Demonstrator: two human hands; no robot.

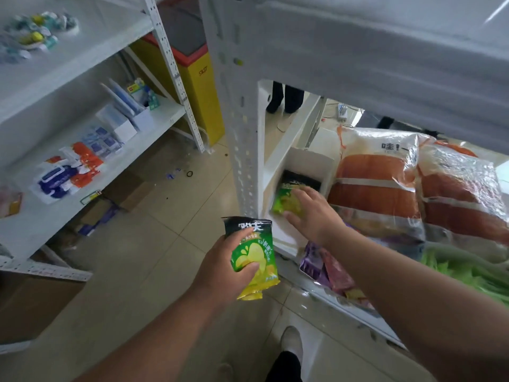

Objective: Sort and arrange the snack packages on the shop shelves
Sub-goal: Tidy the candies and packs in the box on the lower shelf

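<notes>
White metal shelves (234, 111) stand over a beige tiled floor (154, 244), with a yellow freezer chest (201, 86) at upper centre. At lower centre the left hand (223, 268) grips a green-and-black snack packet (254, 260). Just above it to the right, the right hand (311, 213) presses another green packet (286, 202) into a white box (308, 166) on the shelf, beside large orange bags (380, 188).
</notes>
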